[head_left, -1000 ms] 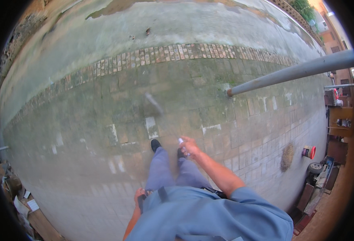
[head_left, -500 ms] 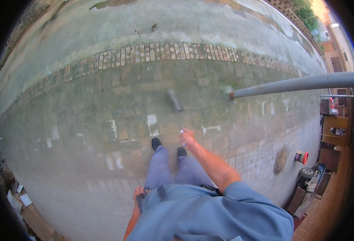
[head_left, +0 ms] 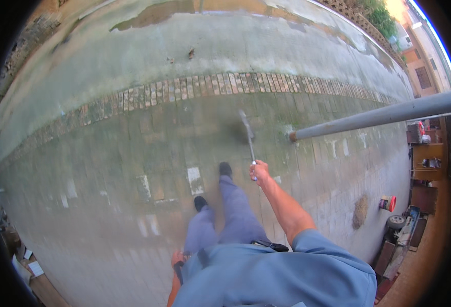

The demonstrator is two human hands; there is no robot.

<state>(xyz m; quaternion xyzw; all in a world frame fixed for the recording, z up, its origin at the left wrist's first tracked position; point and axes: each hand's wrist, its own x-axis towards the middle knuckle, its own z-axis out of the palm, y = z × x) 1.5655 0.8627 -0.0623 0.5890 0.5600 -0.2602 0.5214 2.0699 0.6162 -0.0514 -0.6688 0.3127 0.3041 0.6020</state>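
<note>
My right hand [head_left: 259, 171], stretched out ahead of me, is closed around the pale grip of a hammer-like hand tool [head_left: 251, 148]. The tool has a thin metal shaft and a long, narrow grey head, slightly smeared by motion, pointing away over the mossy brick paving [head_left: 195, 133]. I cannot tell whether the head touches the ground. By my left hip, my left hand [head_left: 177, 257] hangs low beside a dark strap [head_left: 179, 272]. Its fingers are partly hidden against my trousers. My right foot is in front of my left.
A thick grey pole [head_left: 374, 116] slants in from the right, its rusty end close to the tool. Across the paving runs a brick strip [head_left: 210, 85], with concrete beyond. At right are a brown pile [head_left: 360, 212], a red-rimmed bucket [head_left: 388, 203] and a wheeled cart [head_left: 397, 222].
My right foot has stepped ahead of my left. My right hand and the tool have moved to the right, nearer the pole's end. My left hand has dropped slightly lower.
</note>
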